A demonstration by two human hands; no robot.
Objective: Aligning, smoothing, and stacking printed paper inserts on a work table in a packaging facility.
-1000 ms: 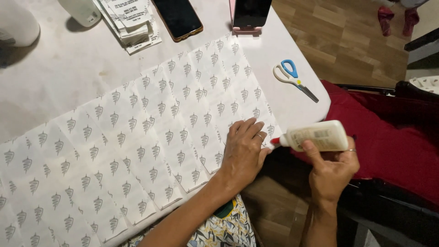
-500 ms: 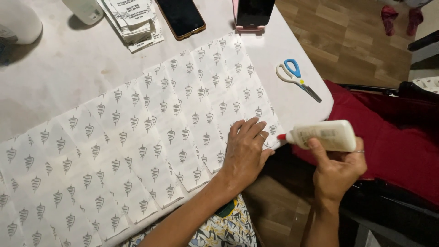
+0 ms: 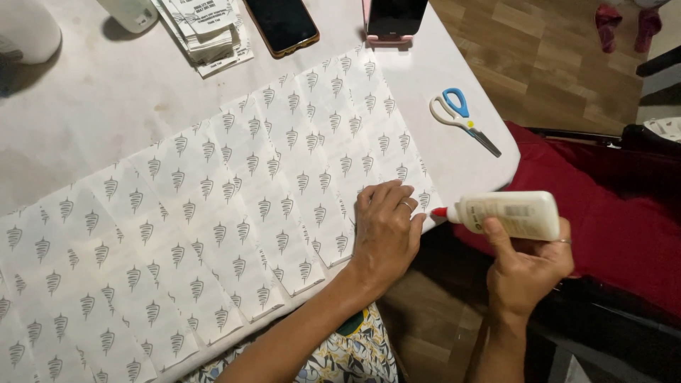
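1. White paper sheets [image 3: 234, 206], printed with rows of small grey tree-like marks, lie overlapping in a long band across the pale table [image 3: 99, 106], running to its near edge.
2. Left hand [image 3: 386, 230] rests flat, palm down, on the near right corner of the sheets; fingers loosely spread, ring on one finger, nothing gripped.
3. Right hand [image 3: 528, 266] is off the table edge, closed around a white glue bottle [image 3: 507, 215] held on its side; red tip points left, just beside the left fingertips and the paper's corner. Whether the tip touches the paper cannot be told.
4. Blue-handled scissors [image 3: 461, 117] lie closed on the table, right of the sheets, well apart from both hands.
5. Far edge: two dark phones [image 3: 284, 25], one propped upright, and a stack of printed slips [image 3: 209, 32].
6. Red cloth [image 3: 610, 213] lies to the right, under the bottle hand.
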